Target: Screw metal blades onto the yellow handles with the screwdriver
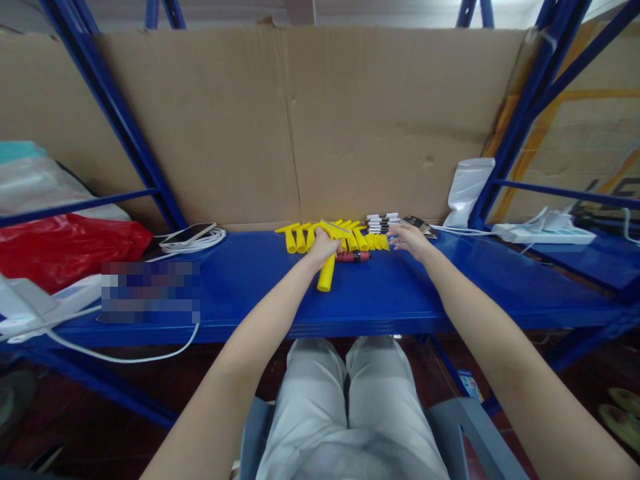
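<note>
My left hand point(323, 249) is closed around a yellow T-shaped squeegee point(326, 275), its round handle pointing toward me. Behind it, a row of similar yellow squeegees point(291, 240) lies along the back of the blue shelf. My right hand point(409, 240) has its fingers apart beside a row of small yellow pieces point(377, 242); whether it touches them I cannot tell. A red and black tool, perhaps a screwdriver point(359, 256), lies just in front of the rows. Past my right fingers are white and black strips point(383, 223) in a stack.
The blue shelf point(240, 287) backs onto a tall cardboard sheet point(210, 127). White cable coils point(200, 241) and a red bag point(75, 247) are at the left. A white pouch point(469, 190) and a power strip point(545, 233) stand right, near blue posts.
</note>
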`<action>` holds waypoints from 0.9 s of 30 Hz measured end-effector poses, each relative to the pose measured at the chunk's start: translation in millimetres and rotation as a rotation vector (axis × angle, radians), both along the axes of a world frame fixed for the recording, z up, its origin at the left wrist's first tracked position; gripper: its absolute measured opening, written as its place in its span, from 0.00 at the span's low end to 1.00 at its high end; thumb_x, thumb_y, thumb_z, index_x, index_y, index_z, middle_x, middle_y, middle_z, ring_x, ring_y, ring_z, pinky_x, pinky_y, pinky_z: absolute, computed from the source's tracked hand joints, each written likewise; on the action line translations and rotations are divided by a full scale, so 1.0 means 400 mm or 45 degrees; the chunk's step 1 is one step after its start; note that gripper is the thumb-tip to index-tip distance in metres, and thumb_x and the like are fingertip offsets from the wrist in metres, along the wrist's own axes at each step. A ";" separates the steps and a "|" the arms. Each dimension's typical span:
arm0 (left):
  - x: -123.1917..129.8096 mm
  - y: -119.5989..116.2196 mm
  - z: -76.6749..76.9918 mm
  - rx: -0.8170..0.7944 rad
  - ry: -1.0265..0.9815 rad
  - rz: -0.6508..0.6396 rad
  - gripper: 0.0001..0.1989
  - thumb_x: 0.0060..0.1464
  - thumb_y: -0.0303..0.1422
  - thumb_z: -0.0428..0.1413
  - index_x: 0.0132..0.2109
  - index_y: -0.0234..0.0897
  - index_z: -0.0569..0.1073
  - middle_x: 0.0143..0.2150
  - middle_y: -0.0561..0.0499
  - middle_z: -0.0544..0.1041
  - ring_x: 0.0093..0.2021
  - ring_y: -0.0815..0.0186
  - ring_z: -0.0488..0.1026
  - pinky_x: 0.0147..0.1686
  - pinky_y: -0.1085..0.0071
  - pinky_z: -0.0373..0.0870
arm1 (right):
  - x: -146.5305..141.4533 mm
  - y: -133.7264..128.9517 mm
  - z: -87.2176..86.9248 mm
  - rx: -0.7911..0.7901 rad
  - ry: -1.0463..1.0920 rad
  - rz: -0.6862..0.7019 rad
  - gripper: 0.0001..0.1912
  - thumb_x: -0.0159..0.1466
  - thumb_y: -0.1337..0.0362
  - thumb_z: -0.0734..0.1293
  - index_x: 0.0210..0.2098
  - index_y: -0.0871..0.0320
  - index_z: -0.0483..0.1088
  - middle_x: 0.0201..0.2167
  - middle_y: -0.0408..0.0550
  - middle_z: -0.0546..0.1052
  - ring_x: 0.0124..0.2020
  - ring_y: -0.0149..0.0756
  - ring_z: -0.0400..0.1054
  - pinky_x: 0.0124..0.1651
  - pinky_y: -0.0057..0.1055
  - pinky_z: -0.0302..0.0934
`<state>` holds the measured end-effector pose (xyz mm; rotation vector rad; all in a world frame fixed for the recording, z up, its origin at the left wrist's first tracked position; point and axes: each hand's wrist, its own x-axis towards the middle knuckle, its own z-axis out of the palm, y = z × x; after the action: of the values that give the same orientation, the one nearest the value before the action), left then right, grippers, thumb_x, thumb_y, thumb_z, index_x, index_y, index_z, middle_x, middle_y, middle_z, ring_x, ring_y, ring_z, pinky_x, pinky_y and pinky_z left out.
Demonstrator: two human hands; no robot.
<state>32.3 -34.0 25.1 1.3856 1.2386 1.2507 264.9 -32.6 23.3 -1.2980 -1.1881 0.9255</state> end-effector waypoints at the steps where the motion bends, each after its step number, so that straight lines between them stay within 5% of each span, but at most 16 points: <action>1: 0.000 0.003 -0.003 -0.003 0.010 0.006 0.26 0.48 0.16 0.57 0.50 0.37 0.57 0.35 0.52 0.73 0.24 0.72 0.71 0.24 0.76 0.65 | -0.012 -0.005 0.002 0.069 -0.191 0.039 0.11 0.60 0.58 0.70 0.30 0.58 0.68 0.28 0.46 0.75 0.22 0.28 0.65 0.25 0.25 0.61; 6: -0.003 0.014 -0.013 0.017 0.041 0.020 0.26 0.49 0.17 0.57 0.51 0.35 0.57 0.44 0.44 0.76 0.27 0.72 0.74 0.23 0.77 0.68 | -0.073 -0.025 0.005 0.307 -0.976 0.351 0.14 0.56 0.53 0.72 0.29 0.58 0.75 0.30 0.48 0.79 0.33 0.35 0.71 0.37 0.30 0.65; 12: 0.000 0.022 -0.021 0.066 -0.028 0.045 0.23 0.48 0.15 0.55 0.49 0.34 0.58 0.43 0.44 0.77 0.28 0.71 0.75 0.27 0.75 0.72 | -0.104 -0.037 -0.006 0.277 -1.296 0.570 0.20 0.62 0.47 0.65 0.38 0.57 0.79 0.36 0.49 0.82 0.37 0.40 0.74 0.39 0.31 0.64; 18: -0.003 0.034 -0.029 0.113 -0.086 0.043 0.23 0.44 0.13 0.56 0.44 0.37 0.60 0.39 0.48 0.76 0.36 0.66 0.77 0.35 0.72 0.75 | -0.114 -0.037 -0.015 0.212 -1.250 0.538 0.16 0.60 0.51 0.69 0.32 0.59 0.76 0.29 0.48 0.79 0.31 0.37 0.72 0.34 0.30 0.62; 23: -0.006 0.038 -0.031 0.160 -0.176 0.112 0.26 0.41 0.13 0.58 0.44 0.38 0.59 0.39 0.49 0.76 0.35 0.65 0.77 0.38 0.68 0.76 | -0.108 -0.045 -0.009 0.080 -0.855 0.632 0.16 0.60 0.52 0.71 0.28 0.59 0.69 0.21 0.43 0.74 0.20 0.29 0.67 0.26 0.26 0.60; 27: -0.006 0.033 -0.018 0.167 -0.178 0.120 0.22 0.44 0.12 0.56 0.41 0.39 0.58 0.35 0.52 0.74 0.31 0.69 0.75 0.32 0.73 0.74 | -0.098 -0.051 0.010 0.108 -0.601 0.491 0.15 0.61 0.54 0.71 0.28 0.58 0.65 0.18 0.41 0.72 0.15 0.26 0.63 0.20 0.24 0.57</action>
<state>30.1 -20.7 17.8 1.3199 1.1535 1.4914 225.7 -52.9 27.1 -1.2798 -1.8739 0.8470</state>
